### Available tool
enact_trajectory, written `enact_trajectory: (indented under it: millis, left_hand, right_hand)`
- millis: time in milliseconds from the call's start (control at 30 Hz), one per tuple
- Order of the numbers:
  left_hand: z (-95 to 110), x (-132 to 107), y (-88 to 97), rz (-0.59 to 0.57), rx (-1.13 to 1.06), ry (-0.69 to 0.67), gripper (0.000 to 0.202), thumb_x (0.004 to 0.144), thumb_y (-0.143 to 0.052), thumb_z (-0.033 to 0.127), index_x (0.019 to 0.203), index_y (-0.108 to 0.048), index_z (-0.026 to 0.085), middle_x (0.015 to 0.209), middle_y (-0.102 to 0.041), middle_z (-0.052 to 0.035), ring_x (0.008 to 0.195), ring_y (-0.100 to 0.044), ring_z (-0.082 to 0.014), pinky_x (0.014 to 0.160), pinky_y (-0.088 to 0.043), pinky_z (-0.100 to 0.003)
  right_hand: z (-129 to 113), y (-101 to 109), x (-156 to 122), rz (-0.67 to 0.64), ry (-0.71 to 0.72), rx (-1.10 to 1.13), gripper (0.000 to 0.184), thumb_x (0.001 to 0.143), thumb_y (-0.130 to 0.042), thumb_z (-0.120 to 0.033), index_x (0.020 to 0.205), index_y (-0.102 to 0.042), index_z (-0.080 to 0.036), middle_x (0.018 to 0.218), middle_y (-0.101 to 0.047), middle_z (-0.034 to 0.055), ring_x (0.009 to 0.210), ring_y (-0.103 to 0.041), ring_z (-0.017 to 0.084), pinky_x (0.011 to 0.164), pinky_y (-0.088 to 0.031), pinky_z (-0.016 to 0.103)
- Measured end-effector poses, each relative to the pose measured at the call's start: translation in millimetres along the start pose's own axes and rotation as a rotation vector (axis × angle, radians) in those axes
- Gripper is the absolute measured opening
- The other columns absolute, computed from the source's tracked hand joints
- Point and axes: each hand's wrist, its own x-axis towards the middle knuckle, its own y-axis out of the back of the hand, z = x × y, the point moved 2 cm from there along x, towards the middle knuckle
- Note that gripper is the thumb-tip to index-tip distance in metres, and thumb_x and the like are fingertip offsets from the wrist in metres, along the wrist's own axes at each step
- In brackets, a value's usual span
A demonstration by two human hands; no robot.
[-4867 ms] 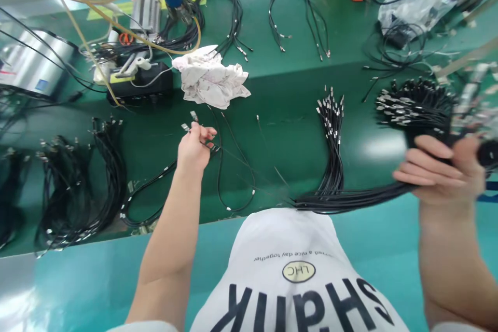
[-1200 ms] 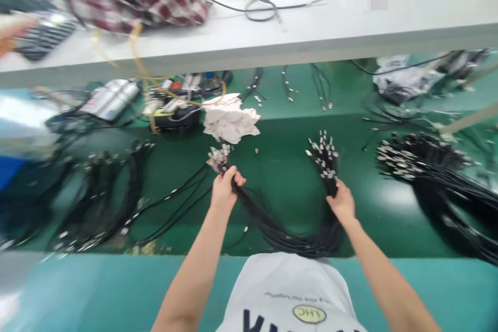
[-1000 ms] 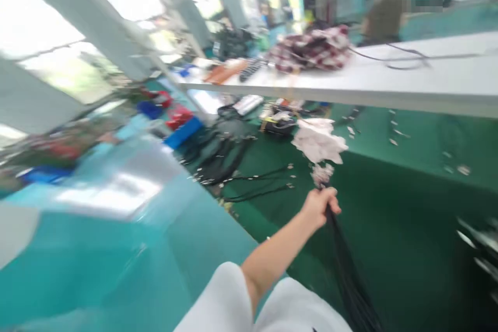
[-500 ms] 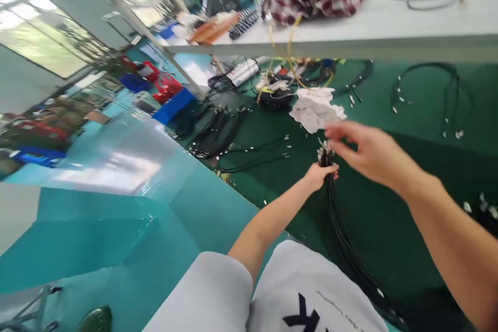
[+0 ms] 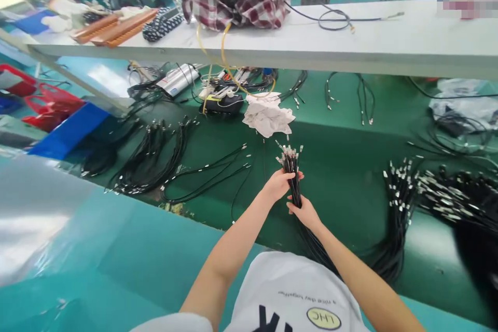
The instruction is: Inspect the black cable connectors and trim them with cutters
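Observation:
A bundle of thin black cables (image 5: 294,185) stands up in front of me, its pale metal-looking connector ends on top. My left hand (image 5: 280,184) is closed round it just below those ends. Slightly lower, my right hand (image 5: 305,211) wraps the same bundle. The cables' lower lengths run down past my right forearm, partly hidden by it. Beyond the bundle lies a crumpled white paper or cloth (image 5: 268,115). A few loose black cables (image 5: 202,170) rest on the green bench top (image 5: 334,166) to the left.
More cable bundles lie left (image 5: 155,155) and right (image 5: 399,202), with a dense cable pile (image 5: 459,192) at far right. A white shelf (image 5: 350,36) crosses above the bench, carrying a plaid cloth (image 5: 237,0). A blue box (image 5: 70,129) stands beyond the bench's left end.
My right hand has come down from above the connector ends and closed on the bundle below my left hand. My view has swung right, bringing the right-hand bundles into sight.

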Motion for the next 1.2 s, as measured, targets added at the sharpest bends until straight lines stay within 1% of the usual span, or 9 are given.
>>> enact_trajectory:
  millis: [233,333,467,600,733,833,1000,1100,1200]
  left_hand:
    - [-30,35,11.8,0.113,0.584,0.059,0.044,0.08,-0.067,0.012,0.123,-0.064,0.017,0.128,-0.062,-0.0121,0.122,-0.057,-0.028,0.109,-0.042,-0.051]
    - [-55,45,-3.2,0.174,0.784,0.035,0.041,0.084,-0.071,0.019,0.123,-0.061,0.017,0.137,-0.053,-0.0116,0.133,-0.046,-0.0317,0.113,-0.035,-0.058]
    - [-69,57,-24.1,0.256,0.887,0.026,0.028,0.086,-0.069,0.018,0.112,-0.063,0.013,0.132,-0.054,-0.0165,0.134,-0.046,-0.0327,0.11,-0.04,-0.054]
    - [-55,71,-22.2,0.25,0.761,0.037,0.032,0.095,-0.061,0.038,0.114,-0.065,0.013,0.116,-0.067,-0.0096,0.102,-0.066,-0.0204,0.092,-0.055,-0.042]
    - [-28,70,-9.9,0.116,0.491,0.026,0.047,0.096,-0.051,0.052,0.085,-0.071,0.011,0.078,-0.069,-0.0021,0.06,-0.06,-0.0098,0.07,-0.057,-0.028]
    - [-8,55,-11.4,-0.016,0.249,0.002,0.029,0.095,-0.057,0.04,0.105,-0.068,0.014,0.088,-0.072,-0.0051,0.072,-0.066,-0.0123,0.065,-0.052,-0.027]
    - [9,28,-33.9,-0.229,0.014,0.032,0.049,0.081,-0.076,0.032,0.124,-0.065,0.013,0.106,-0.074,-0.0147,0.097,-0.071,-0.024,0.09,-0.052,-0.037]
    - [11,20,-35.9,-0.287,-0.147,0.072,0.051,0.082,-0.076,0.029,0.129,-0.062,0.013,0.104,-0.076,-0.0145,0.094,-0.072,-0.0251,0.098,-0.048,-0.044]
    - [13,11,-28.7,-0.257,-0.236,0.107,0.052,0.08,-0.077,0.024,0.128,-0.062,0.011,0.106,-0.076,-0.0149,0.094,-0.072,-0.0242,0.098,-0.048,-0.042]
  right_hand:
    - [15,42,17,0.168,-0.005,0.196,0.046,0.086,-0.062,-0.059,0.104,-0.058,-0.017,0.061,-0.055,-0.0038,0.054,-0.053,0.013,0.06,-0.047,0.028]
    - [16,46,18,0.206,-0.008,0.24,0.046,0.085,-0.063,-0.058,0.104,-0.057,-0.017,0.063,-0.055,-0.0037,0.054,-0.052,0.013,0.06,-0.047,0.028]
    - [14,40,19,0.206,-0.017,0.264,0.041,0.086,-0.064,-0.056,0.102,-0.057,-0.018,0.063,-0.054,-0.0043,0.054,-0.052,0.012,0.059,-0.045,0.027]
    - [8,37,19,0.177,-0.023,0.259,0.037,0.088,-0.062,-0.052,0.101,-0.057,-0.018,0.063,-0.053,-0.0044,0.054,-0.051,0.012,0.06,-0.045,0.027]
    - [0,41,12,0.14,-0.022,0.24,0.035,0.09,-0.061,-0.051,0.102,-0.057,-0.019,0.068,-0.053,-0.0039,0.056,-0.052,0.011,0.062,-0.046,0.027]
    - [-6,39,7,0.106,-0.036,0.201,0.035,0.09,-0.06,-0.051,0.103,-0.057,-0.019,0.073,-0.055,-0.0034,0.059,-0.054,0.011,0.064,-0.048,0.027]
    - [-17,31,2,0.016,-0.059,0.047,0.033,0.086,-0.065,-0.05,0.097,-0.063,-0.019,0.074,-0.064,-0.0003,0.066,-0.061,0.015,0.071,-0.05,0.029]
    - [-32,52,1,0.041,-0.061,-0.067,0.034,0.077,-0.075,-0.051,0.09,-0.068,-0.02,0.078,-0.069,0.0023,0.07,-0.063,0.018,0.073,-0.05,0.03]
    - [-57,87,12,0.15,-0.022,-0.164,0.034,0.079,-0.072,-0.054,0.09,-0.071,-0.022,0.081,-0.071,0.0046,0.076,-0.065,0.021,0.076,-0.05,0.032]
